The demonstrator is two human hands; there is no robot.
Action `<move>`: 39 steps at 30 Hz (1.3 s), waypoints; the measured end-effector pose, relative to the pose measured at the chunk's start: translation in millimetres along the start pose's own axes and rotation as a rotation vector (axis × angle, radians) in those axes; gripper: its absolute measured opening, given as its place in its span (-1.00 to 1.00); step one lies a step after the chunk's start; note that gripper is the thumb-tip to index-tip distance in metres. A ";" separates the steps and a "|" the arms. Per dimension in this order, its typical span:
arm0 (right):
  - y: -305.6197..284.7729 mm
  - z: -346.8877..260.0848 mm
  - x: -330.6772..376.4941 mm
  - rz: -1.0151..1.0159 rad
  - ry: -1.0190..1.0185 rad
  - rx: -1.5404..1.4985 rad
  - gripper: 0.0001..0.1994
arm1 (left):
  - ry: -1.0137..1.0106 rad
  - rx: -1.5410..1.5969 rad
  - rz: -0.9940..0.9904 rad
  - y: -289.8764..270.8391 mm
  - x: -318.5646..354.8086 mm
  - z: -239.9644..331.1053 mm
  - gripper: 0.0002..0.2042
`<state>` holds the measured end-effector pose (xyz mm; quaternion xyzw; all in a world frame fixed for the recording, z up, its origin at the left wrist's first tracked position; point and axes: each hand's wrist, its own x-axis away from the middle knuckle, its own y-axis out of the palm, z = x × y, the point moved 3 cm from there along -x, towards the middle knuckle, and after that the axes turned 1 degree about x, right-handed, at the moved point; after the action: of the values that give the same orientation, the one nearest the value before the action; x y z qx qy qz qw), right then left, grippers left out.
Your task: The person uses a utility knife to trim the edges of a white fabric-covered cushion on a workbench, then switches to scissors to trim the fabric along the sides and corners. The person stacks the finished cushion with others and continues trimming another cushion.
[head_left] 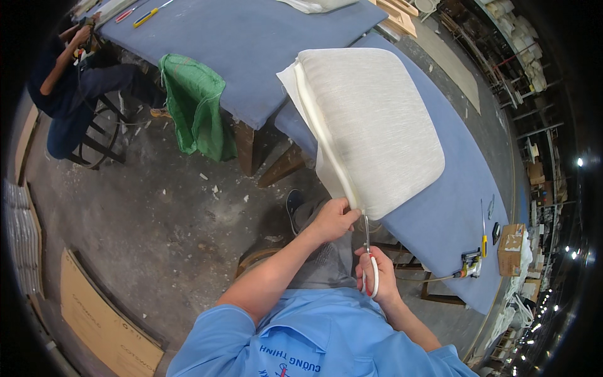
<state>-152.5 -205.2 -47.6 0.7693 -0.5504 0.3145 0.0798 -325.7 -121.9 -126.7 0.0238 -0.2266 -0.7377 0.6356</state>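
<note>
A large off-white upholstered cushion (377,119) lies across the blue-covered table, its near corner reaching past the edge toward me. Along its left side runs a pale welt (321,132) with a loose flap of thin cloth beside it. My left hand (336,221) pinches the cloth at the near end of this welt. In my right hand (381,276) is a pair of scissors (374,270) with red and white handles. Their blades point up at the cushion's near corner, right beside my left fingertips. Whether cloth lies between the blades is too small to tell.
A blue-covered table (465,239) bears an air tool (468,264) and a yellow-handled screwdriver (484,245) on the right. From another table edge hangs a green sack (195,107). At upper left a co-worker (75,94) sits on a stool. Flat cardboard (107,320) lies lower left.
</note>
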 end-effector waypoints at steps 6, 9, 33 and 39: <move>0.7 -0.5 3.9 -0.007 -0.008 -0.019 -0.58 | -0.078 0.213 -0.060 1.8 -4.4 -2.4 -0.80; 1.2 2.5 3.9 -0.010 -0.023 -0.052 -0.58 | -0.099 0.265 -0.081 1.6 -6.7 -4.3 -0.81; -22.1 -5.7 -0.9 -0.085 0.035 -0.023 -0.67 | -0.149 0.299 -0.090 -1.6 -3.6 -10.0 -0.78; -25.9 -8.5 -4.7 -0.098 0.039 0.054 -0.65 | -0.080 0.256 -0.075 -1.3 -2.0 -7.7 -0.74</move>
<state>-133.6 -187.6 -37.8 0.7910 -0.5016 0.3398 0.0849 -324.1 -122.2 -134.5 0.0840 -0.3428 -0.7264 0.5897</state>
